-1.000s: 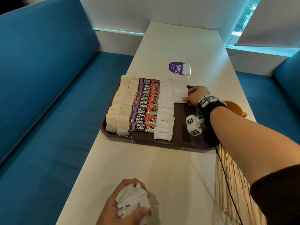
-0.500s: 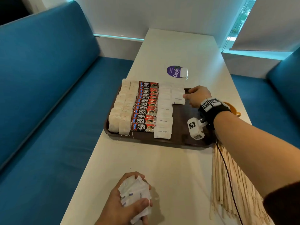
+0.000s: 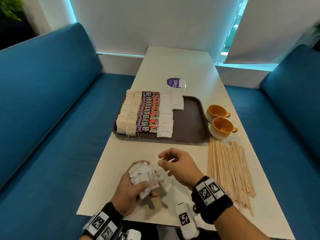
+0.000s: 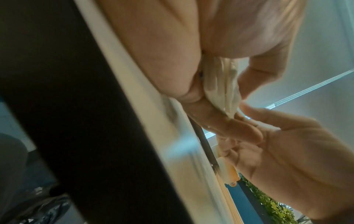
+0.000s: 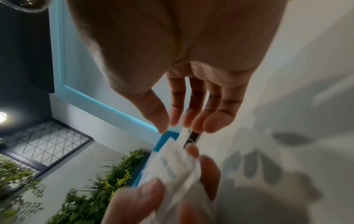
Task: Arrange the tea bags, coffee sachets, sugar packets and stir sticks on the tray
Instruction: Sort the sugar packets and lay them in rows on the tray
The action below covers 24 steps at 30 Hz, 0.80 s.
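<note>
Blue benches flank a long white table (image 3: 173, 66) that runs up the middle of the head view. At mid-frame sits a brown tray (image 3: 190, 122). On its left part lie 2 columns of tea bags (image 3: 129, 113), then a column of red coffee sachets (image 3: 149, 113), then a column of white sugar packets (image 3: 165, 118), with a short second column of packets at the upper middle of the tray. The tray's right part is bare. Just right of the tray stand 2 orange cups (image 3: 219, 120). Below them, at the right of the frame, stir sticks (image 3: 228, 170) lie spread on the table. A purple sticker (image 3: 173, 82) is above the tray.

At the lower middle, the left hand (image 3: 131, 189) has its grip curled round a crumpled bunch of packets (image 3: 144, 177), thumb pressing across them. The right hand (image 3: 180, 165) hovers just right of the bunch, its grip loose and holding nothing, fingers (image 5: 193, 119) near the bunch's top edge; whether they touch it I cannot tell.
</note>
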Tool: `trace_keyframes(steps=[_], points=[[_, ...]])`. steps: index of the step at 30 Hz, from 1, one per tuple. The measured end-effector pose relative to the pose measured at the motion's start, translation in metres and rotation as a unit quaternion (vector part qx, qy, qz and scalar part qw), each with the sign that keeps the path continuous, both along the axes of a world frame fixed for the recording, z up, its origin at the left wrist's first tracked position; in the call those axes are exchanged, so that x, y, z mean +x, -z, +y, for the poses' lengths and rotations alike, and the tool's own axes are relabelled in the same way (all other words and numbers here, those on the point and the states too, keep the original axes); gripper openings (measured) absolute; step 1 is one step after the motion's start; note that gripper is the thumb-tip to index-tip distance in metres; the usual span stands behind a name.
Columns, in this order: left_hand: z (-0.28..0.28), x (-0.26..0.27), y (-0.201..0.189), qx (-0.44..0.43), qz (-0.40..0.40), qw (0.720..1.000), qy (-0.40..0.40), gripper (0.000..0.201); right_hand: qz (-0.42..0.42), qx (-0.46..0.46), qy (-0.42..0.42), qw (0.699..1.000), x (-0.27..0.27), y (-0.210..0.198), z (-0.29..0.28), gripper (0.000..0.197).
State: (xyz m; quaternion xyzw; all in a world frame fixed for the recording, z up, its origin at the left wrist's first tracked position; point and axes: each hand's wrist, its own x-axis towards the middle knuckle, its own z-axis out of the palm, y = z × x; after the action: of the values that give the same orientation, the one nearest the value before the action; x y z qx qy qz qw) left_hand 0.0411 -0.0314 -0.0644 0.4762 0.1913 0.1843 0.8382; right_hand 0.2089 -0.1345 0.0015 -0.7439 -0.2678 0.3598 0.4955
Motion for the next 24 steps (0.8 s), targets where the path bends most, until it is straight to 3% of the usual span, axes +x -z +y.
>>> trace_keyframes(steps=[8,11,18,21,24], points=[[-0.007,-0.001,-0.005,0.009,0.017,0.999,-0.037,0.049,0.066,0.016,0.02,0.998,-0.031,0.013,-0.017,0.034],[-0.013,0.0,-0.014,0.004,0.04,0.998,-0.05,0.058,0.069,0.021,0.029,0.997,-0.029,0.016,-0.024,0.03],[-0.01,0.002,-0.011,-0.027,0.063,0.994,-0.084,0.043,0.172,0.105,0.103,0.974,-0.023,0.015,-0.03,0.015],[-0.009,0.003,-0.008,-0.038,0.047,0.995,-0.075,0.058,0.215,0.109,0.086,0.967,-0.022,0.01,-0.033,0.019],[-0.007,0.004,-0.006,-0.034,0.05,0.995,-0.074,0.068,0.182,0.108,0.056,0.976,-0.024,0.013,-0.035,0.023]])
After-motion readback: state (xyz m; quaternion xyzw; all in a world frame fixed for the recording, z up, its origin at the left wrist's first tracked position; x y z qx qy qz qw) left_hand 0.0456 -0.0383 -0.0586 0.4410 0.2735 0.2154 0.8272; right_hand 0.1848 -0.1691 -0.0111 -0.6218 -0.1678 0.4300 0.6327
